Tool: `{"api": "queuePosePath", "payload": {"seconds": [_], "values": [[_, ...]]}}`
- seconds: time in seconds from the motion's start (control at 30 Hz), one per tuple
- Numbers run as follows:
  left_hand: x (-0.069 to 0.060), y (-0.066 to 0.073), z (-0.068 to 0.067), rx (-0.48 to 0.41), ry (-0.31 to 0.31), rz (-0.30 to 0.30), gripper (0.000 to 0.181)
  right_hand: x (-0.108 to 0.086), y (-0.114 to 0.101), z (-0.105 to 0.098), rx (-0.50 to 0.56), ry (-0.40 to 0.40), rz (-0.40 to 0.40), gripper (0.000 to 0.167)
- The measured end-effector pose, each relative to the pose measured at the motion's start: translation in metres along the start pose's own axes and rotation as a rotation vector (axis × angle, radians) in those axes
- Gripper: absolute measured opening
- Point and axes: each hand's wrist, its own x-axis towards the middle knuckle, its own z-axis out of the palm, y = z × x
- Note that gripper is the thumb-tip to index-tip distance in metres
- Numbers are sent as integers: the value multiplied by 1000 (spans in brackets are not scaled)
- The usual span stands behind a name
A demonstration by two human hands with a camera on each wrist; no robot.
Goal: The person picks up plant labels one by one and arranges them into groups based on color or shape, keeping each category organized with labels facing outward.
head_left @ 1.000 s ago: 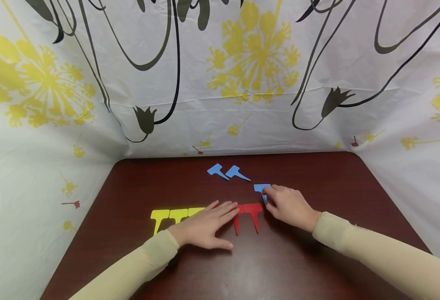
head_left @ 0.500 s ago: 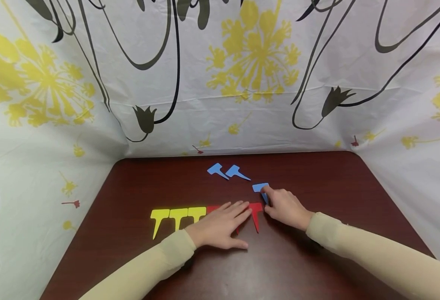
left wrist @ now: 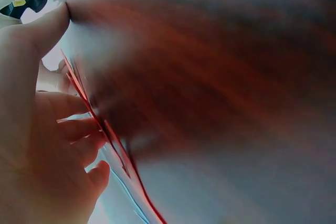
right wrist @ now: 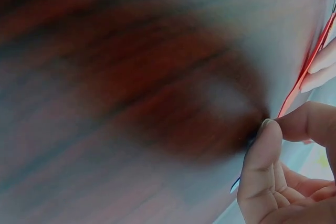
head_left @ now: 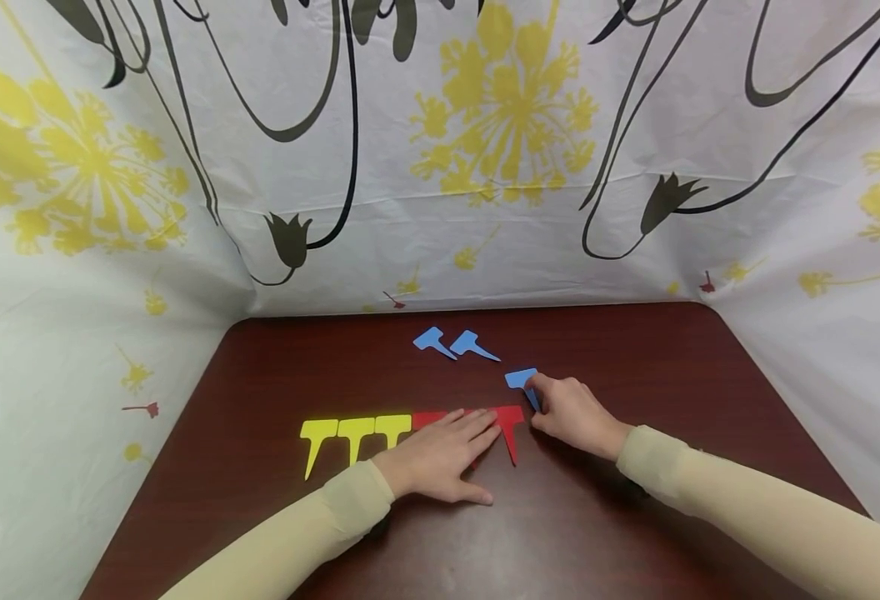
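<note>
In the head view, my right hand [head_left: 578,417] pinches the stem of a blue T-shaped plant label [head_left: 519,379], whose wide head points away from me. The right wrist view shows thumb and index finger [right wrist: 262,148] meeting on it, with only a sliver of blue visible. Fingers spread, my left hand [head_left: 440,458] rests on a row of red T-shaped plant labels [head_left: 511,414] and covers part of them. Joined to that row on the left are yellow plant labels [head_left: 318,429], 3 of them, one partly behind the hand.
Farther back on the dark brown table [head_left: 320,358] lie two more blue plant labels, a left one [head_left: 430,338] and a right one [head_left: 467,342], both slanted. A white cloth [head_left: 380,250] with printed flowers hangs around the table's back and sides.
My left hand has slid right along the row, uncovering more yellow and covering more red. The right hand and its blue label have shifted slightly left, and the label's stem has tilted.
</note>
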Motion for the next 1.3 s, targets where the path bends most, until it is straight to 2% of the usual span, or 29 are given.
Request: {"api": "queuePosePath", "payload": {"seconds": [0.3, 0.47, 0.73, 0.93, 1.07, 1.17, 1.3], "values": [[1, 1, -2, 4, -8, -9, 104, -17, 0, -14, 3, 41, 10, 37], [1, 0, -2, -5, -6, -14, 105, -30, -2, -20, 1, 37, 17, 34], [0, 0, -2, -11, 2, -14, 104, -49, -8, -16, -1, 19, 28, 31], [-1, 0, -1, -16, 5, -9, 104, -56, -13, -11, 0, 3, 34, 27], [-1, -1, 0, -16, 12, -6, 105, -54, -10, -10, -76, 77, -55, 21], [-1, -1, -1, -10, 18, -6, 105, -50, -5, -9, -190, 132, -157, 27], [-1, -2, 1, -10, 18, -3, 105, -48, 3, -6, -286, 99, -240, 45]]}}
